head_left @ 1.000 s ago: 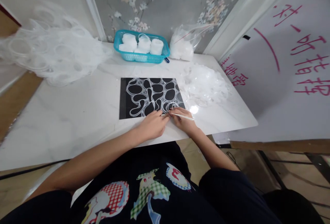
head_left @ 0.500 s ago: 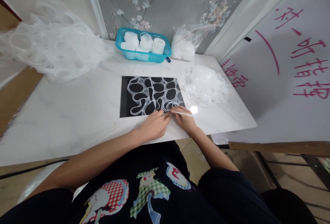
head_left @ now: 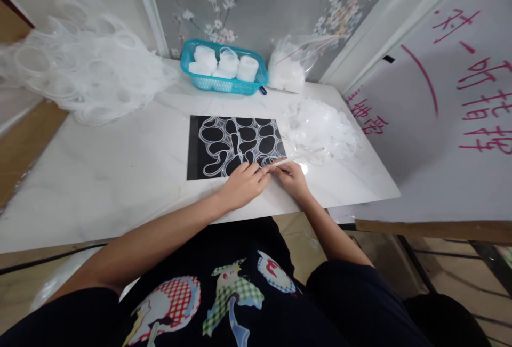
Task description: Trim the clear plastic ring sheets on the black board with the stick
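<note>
A black mat (head_left: 193, 147) lies on the white marble table (head_left: 120, 176), covered with several clear plastic rings (head_left: 240, 142) packed side by side. My left hand (head_left: 242, 184) rests at the mat's near right corner, fingers curled and pressing on the rings there. My right hand (head_left: 294, 179) is right beside it, fingers pinched round a thin white stick (head_left: 286, 162) whose free end points away to the right, toward the loose pile. The fingertips of both hands meet at the mat's edge.
A loose pile of clear rings (head_left: 320, 128) lies right of the mat. At the back stand a teal basket (head_left: 222, 67) with white rolls and a clear bag (head_left: 286, 67). A big heap of ring webbing (head_left: 80, 78) fills the back left. A white board with red writing (head_left: 452, 96) leans at right.
Both hands shifted slightly up along the mat's near right corner. The stick in my right hand swung from pointing right and down to pointing right and up.
</note>
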Demonstrator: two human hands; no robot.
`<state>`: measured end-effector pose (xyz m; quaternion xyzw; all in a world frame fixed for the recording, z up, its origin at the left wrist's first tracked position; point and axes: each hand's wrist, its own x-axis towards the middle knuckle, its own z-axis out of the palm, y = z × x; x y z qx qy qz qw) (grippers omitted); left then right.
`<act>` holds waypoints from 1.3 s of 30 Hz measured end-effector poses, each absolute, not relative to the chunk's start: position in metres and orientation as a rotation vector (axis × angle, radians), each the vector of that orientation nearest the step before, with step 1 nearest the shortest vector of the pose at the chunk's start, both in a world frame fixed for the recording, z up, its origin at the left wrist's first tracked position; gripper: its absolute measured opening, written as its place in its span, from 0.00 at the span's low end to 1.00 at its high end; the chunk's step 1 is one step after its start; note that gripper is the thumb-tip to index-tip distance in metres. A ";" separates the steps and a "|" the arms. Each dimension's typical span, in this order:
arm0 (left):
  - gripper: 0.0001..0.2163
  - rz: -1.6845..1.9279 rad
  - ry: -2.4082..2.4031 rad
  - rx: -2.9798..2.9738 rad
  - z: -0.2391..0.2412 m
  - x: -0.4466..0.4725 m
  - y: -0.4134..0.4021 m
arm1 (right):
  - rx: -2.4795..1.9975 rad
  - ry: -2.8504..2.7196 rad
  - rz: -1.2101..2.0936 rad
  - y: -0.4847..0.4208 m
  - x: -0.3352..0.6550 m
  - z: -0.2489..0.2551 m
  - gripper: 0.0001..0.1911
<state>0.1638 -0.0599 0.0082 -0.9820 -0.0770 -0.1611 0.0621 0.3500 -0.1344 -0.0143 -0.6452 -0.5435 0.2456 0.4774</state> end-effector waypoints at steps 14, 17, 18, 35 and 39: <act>0.13 -0.506 0.003 -2.878 0.016 0.181 -0.038 | -1.485 -1.134 0.759 -0.128 0.347 -0.011 0.20; 0.14 -0.488 0.011 -2.817 0.013 0.181 -0.036 | -1.502 -1.239 0.713 -0.128 0.344 -0.017 0.17; 0.14 -0.499 0.004 -2.801 0.011 0.180 -0.036 | -1.528 -1.284 0.642 -0.126 0.347 -0.017 0.15; 0.16 -1.653 -1.150 -2.986 0.130 0.150 0.008 | -1.160 -1.230 0.713 0.001 0.355 0.116 0.08; 0.11 -1.579 -1.212 -2.971 0.183 0.111 0.022 | -0.848 -1.137 1.109 -0.010 0.303 0.143 0.08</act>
